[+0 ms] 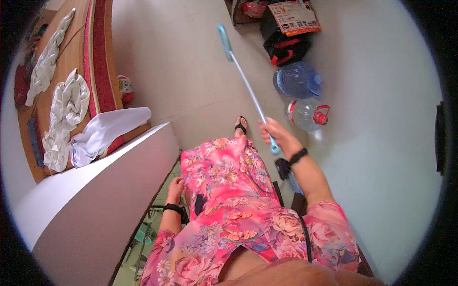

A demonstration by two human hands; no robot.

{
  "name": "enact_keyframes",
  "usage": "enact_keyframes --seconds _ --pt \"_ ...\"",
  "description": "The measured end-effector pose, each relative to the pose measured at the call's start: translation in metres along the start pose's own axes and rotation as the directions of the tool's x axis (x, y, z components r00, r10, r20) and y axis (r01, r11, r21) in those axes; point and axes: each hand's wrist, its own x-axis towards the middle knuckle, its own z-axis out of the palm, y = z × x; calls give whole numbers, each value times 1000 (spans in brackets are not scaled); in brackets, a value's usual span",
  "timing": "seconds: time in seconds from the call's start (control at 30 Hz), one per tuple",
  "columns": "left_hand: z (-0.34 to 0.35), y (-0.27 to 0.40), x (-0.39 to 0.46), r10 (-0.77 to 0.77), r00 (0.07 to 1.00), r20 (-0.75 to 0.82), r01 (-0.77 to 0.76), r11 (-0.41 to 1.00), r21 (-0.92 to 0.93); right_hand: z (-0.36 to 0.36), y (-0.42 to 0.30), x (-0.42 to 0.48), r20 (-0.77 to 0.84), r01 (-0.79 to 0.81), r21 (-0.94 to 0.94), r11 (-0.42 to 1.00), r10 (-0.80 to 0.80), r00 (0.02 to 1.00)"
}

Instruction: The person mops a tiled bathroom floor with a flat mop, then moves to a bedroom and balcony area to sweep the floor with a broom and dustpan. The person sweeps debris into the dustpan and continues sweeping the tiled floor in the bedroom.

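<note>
My right hand (277, 133) grips the lower end of a long light-blue handle (252, 89). At its far end is a pale teal head (224, 41), pointing away from me over the tiled floor; whether it is a brush or a duster I cannot tell. My left hand (176, 191) hangs beside the pink floral dress (222, 168), fingers loosely curled, and I see nothing in it. Both wrists wear black bands. One foot in a black sandal (241, 125) shows below the hem.
A clear jug with a red cap (307, 115), a blue water jug (298, 79) and a black bag (286, 43) line the right wall. On the left, crumpled white cloths (66, 111) lie on a wooden surface (71, 46). A white partition wall (107, 178) stands close to my left arm.
</note>
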Motion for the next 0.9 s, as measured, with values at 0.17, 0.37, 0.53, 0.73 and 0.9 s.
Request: enact_keyframes --seconds 0.17,0.37,0.53,0.73,0.9 --pt "29 24 2 -15 1000 -1 15 994 -108 -40 6 -61 -184 -160 -31 987 152 971" --pt "37 14 -14 7 1000 -22 -8 998 -55 18 2 42 23 -201 190 961 201 979" --pt "33 7 -10 -11 1000 4 11 996 88 46 -2 84 74 -246 312 917 235 969" --pt "28 41 22 70 997 12 -70 953 296 16 -53 72 126 -135 190 972 113 986" --pt "7 62 38 -29 998 -60 31 999 25 -7 -65 7 72 -189 190 963 179 981"
